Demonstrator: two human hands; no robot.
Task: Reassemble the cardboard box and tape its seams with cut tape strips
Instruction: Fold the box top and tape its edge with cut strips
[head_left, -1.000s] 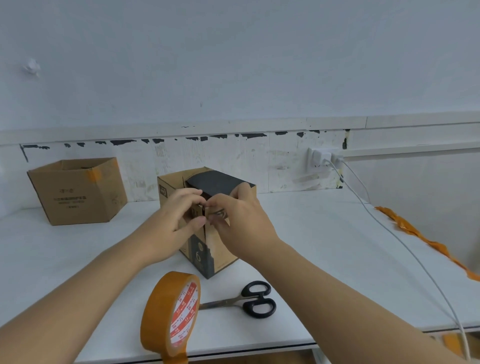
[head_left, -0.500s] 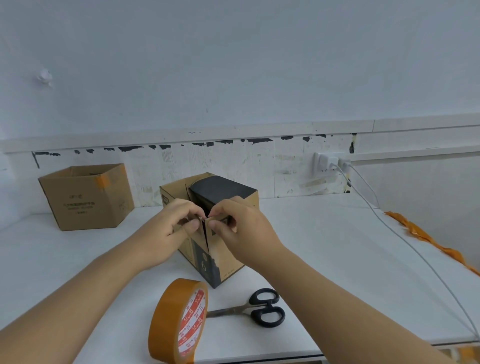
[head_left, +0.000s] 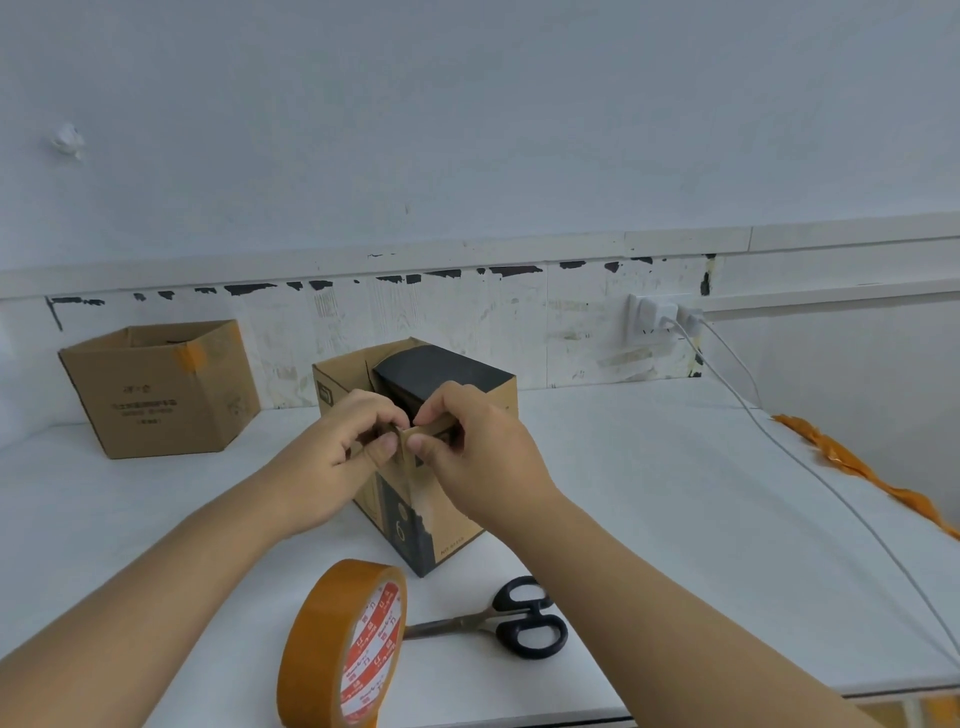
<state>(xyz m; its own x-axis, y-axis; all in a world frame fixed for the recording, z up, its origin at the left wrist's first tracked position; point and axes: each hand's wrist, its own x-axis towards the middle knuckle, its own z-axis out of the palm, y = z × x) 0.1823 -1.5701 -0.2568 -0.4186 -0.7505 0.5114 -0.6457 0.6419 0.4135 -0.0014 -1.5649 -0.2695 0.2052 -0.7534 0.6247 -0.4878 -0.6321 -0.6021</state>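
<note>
The cardboard box (head_left: 415, 457) stands upright near the middle of the white table (head_left: 649, 493), one vertical corner turned toward the camera, its top open and a black flap or insert (head_left: 441, 371) showing inside. Both hands meet at the top of that near corner. The left hand (head_left: 332, 457) curls its fingers over the rim and presses its thumb against the left panel; the right hand (head_left: 478, 457) pinches the rim of the right panel between thumb and forefinger. Gripping on either side of the edge looks meant to draw the 2 panels together so the corner seam closes square, and a pale glossy band running down the corner below the hands may be a tape strip being smoothed on, though that is hard to confirm. The tape roll (head_left: 345, 644) stands on edge at the near side of the table, and the scissors (head_left: 498, 618) lie just beside it with the black handles to the right, both near enough to reach for the next strip. A second box (head_left: 161, 387) sits well apart at the back left, already carrying an orange patch at its top corner. A crumpled orange tape scrap (head_left: 857, 467) trails along the right edge, and white cables (head_left: 779, 447) run from a wall socket (head_left: 657, 317) across the table.
</note>
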